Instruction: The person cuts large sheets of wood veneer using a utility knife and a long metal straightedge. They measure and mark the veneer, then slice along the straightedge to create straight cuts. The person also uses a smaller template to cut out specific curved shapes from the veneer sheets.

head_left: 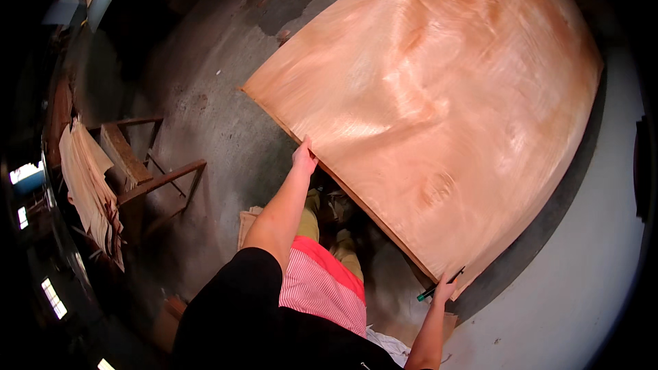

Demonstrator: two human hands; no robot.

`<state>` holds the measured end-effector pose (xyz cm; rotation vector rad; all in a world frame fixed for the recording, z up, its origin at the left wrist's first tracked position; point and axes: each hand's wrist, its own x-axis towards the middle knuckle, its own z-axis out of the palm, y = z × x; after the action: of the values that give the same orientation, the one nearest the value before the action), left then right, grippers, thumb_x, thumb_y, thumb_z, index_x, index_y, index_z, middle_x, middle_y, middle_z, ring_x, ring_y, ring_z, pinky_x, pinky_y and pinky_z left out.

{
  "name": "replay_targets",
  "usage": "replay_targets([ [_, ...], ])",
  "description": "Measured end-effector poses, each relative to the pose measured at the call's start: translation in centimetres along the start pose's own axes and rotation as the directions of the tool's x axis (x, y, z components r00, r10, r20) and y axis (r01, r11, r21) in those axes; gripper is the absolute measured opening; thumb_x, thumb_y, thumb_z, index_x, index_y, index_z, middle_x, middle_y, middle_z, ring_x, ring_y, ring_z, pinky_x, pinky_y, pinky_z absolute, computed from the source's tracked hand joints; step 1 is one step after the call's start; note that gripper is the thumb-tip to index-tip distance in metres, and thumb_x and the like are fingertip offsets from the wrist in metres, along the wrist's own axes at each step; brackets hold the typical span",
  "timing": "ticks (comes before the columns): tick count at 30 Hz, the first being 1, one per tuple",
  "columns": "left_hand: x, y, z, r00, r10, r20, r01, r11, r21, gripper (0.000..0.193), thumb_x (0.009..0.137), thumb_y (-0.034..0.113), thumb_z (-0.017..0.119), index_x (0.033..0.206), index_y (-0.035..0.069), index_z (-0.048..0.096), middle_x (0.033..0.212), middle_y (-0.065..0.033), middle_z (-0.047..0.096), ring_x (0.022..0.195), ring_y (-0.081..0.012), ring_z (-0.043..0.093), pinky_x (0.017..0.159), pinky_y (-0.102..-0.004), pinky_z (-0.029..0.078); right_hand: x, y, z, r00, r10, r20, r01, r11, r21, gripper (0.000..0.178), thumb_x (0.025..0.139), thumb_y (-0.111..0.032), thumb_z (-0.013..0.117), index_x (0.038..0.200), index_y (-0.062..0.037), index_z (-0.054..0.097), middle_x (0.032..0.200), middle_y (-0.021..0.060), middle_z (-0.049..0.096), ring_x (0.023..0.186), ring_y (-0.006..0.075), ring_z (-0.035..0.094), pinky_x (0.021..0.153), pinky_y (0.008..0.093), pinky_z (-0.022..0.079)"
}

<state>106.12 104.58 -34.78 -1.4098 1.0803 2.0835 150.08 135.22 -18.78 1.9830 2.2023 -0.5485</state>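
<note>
The left hand (303,155) grips the near edge of a large plywood sheet (439,109) filling the frame toward 1 o'clock. The right hand (444,290) pinches its corner at 5 o'clock while holding a green pen (439,286). The sheet looks mid-lift; next calls for an even 2-handed carry.

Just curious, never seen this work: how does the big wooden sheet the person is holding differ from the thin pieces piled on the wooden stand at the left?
The large veneer sheet is one broad, whole panel; the stacked veneer pieces are many narrow strips with ragged edges. The sheet looks reddish-orange, the stack paler tan. The left hand and right hand, which also holds a pen, grip the sheet's near edge; the stack droops untouched over a wooden stand. Both look like thin wood.
</note>
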Motion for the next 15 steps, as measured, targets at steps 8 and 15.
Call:
replay_targets([
  [8,6.0,3.8,-0.7,0.97,0.219,-0.108,-0.173,0.929,0.326,0.019,0.078,0.02,0.056,0.091,0.008,0.051,0.08,-0.003,0.055,0.068,-0.0144,0.054,0.056,-0.0281,0.045,-2.7,-3.6,3.3,0.996,-0.035,0.084,0.023,0.989,0.143,0.053,0.075,-0.026,0.056,0.109,0.0109,0.041,0.105,0.0245,0.05,0.097,0.0319,0.049,0.082,0.0342,0.038],
  [15,5.0,5.2,0.5,0.968,0.198,-0.154,-0.102,0.871,0.48,0.02,0.078,0.023,0.057,0.089,0.007,0.054,0.078,-0.0035,0.057,0.064,-0.0133,0.054,0.052,-0.0257,0.043,-1.7,-2.1,4.9,0.972,0.033,0.233,-0.071,0.985,0.156,0.056,0.073,-0.029,0.056,0.106,0.0142,0.042,0.099,0.027,0.051,0.092,0.034,0.051,0.079,0.0357,0.04],
])
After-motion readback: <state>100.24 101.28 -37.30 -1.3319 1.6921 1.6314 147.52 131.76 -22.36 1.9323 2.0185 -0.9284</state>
